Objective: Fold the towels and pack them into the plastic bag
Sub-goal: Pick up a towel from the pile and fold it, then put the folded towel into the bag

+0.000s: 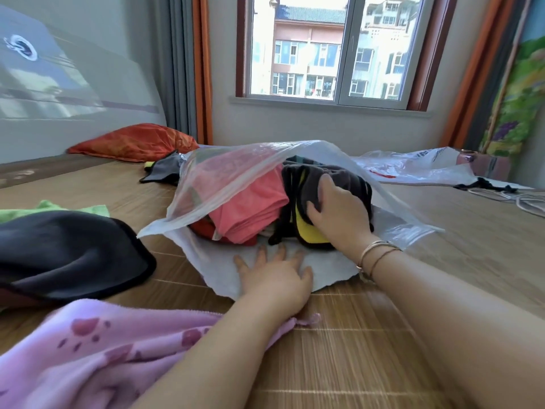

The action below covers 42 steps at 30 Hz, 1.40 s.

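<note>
A folded dark towel with yellow lining (321,187) is being pushed into the mouth of the plastic bag (236,166), which lies on its side on the bed (354,335). The towel is gripped by the right hand (339,214), fingers curled over its top. The bag's lower lip is pinned flat by the left hand (277,276), fingers spread, nothing held. A pink towel (250,208) is already seen packed inside. Next, a deeper push looks called for, then the loose dark towel (67,252) and lilac towel (88,349) nearby.
</note>
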Available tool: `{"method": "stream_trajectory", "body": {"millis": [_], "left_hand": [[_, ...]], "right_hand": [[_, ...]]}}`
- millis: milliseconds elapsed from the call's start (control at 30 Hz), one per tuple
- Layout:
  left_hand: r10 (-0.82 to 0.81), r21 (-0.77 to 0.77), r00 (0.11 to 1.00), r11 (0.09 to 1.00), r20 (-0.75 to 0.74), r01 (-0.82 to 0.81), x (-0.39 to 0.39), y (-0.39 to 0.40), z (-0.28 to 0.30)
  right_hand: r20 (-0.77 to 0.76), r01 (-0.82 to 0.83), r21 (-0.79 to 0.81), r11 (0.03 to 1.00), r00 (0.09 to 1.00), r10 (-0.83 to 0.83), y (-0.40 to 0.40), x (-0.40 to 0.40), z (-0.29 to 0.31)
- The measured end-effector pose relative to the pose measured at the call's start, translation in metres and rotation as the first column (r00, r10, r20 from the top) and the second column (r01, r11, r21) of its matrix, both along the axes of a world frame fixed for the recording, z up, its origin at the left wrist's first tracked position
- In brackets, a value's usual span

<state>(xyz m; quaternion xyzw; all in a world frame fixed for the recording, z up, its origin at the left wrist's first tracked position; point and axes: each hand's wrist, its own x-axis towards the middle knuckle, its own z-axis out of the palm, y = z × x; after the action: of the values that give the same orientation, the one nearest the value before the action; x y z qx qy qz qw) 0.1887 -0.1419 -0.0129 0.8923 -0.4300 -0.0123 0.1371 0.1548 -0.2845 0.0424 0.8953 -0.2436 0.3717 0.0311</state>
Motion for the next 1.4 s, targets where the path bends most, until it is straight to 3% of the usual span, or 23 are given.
{"method": "stream_trajectory", "body": {"millis": [67, 167, 400, 633, 733, 867, 967, 1100, 1200, 1300, 1400], "left_hand": [[-0.005, 0.071, 1.000, 0.997, -0.003, 0.005, -0.003, 0.001, 0.001], [-0.022, 0.125, 1.000, 0.992, 0.009, 0.021, -0.001, 0.003, 0.001], [-0.024, 0.184, 0.999, 0.983, 0.033, 0.017, 0.000, 0.004, 0.000], [0.006, 0.182, 0.999, 0.983, -0.039, 0.001, -0.004, 0.007, 0.008], [0.008, 0.141, 0.995, 0.990, -0.096, 0.006, -0.008, 0.018, 0.024], [-0.013, -0.230, 0.956, 0.972, -0.292, -0.057, -0.040, 0.069, 0.070], [0.008, -0.367, 0.948, 0.921, -0.317, -0.130, -0.074, 0.135, 0.082], [0.255, -0.468, 0.960, 0.838, -0.119, -0.281, -0.101, 0.223, 0.066], [0.447, -0.386, 0.894, 0.820, -0.026, -0.422, -0.105, 0.271, 0.040], [0.446, -0.298, 0.894, 0.847, -0.051, -0.440, -0.104, 0.289, 0.015], [0.433, -0.356, 0.901, 0.841, -0.011, -0.408, -0.099, 0.293, 0.011]], "right_hand": [[-0.151, -0.015, -0.035, 0.999, 0.989, 0.010, 0.002, 0.005, -0.007], [-0.329, 0.026, 0.111, 0.993, 0.944, 0.012, -0.012, 0.024, -0.018], [-0.456, 0.136, 0.125, 0.983, 0.888, -0.065, -0.038, 0.083, -0.017], [-0.511, 0.077, 0.170, 0.982, 0.860, 0.021, -0.013, 0.028, 0.006], [-0.400, 0.005, 0.213, 0.977, 0.913, 0.082, 0.023, -0.022, 0.010], [-0.054, -0.177, 0.422, 0.889, 0.974, 0.219, 0.093, -0.088, 0.017], [0.059, -0.284, 0.514, 0.809, 0.953, 0.297, 0.157, -0.119, 0.010], [0.099, -0.371, 0.540, 0.756, 0.919, 0.380, 0.228, -0.123, -0.005], [-0.017, -0.374, 0.544, 0.751, 0.890, 0.455, 0.260, -0.118, -0.010], [-0.072, -0.326, 0.601, 0.730, 0.887, 0.455, 0.274, -0.115, -0.024], [-0.053, -0.257, 0.456, 0.852, 0.948, 0.314, 0.278, -0.116, -0.047]]}}
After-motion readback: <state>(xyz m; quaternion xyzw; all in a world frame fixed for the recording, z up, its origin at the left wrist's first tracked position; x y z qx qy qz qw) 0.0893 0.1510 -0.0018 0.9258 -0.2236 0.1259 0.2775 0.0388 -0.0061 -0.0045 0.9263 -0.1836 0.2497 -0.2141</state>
